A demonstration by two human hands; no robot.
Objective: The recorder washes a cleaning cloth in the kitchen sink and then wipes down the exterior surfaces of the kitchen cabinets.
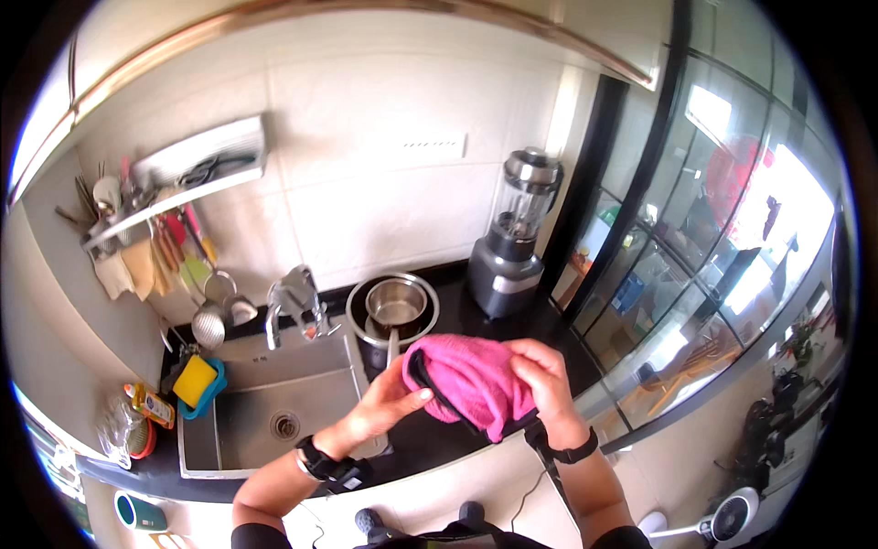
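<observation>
A pink cloth [473, 377] is bunched between my two hands above the dark counter. At its left edge, my left hand [391, 401] grips it with the thumb near a dark rim or band that curves along the cloth; what this dark thing belongs to is partly hidden. My right hand [542, 374] pinches the cloth's upper right side. Just behind it, a small steel saucepan [396, 302] sits in a larger steel-rimmed pot [429, 285], its handle pointing towards me.
Left of my hands is a steel sink [254, 398] with a chrome faucet [295, 302]. A yellow sponge [195, 381] rests in a blue holder at its left. A blender [514, 240] stands at the back right. Utensils hang below a wall shelf [199, 185]. Glass panels border the right side.
</observation>
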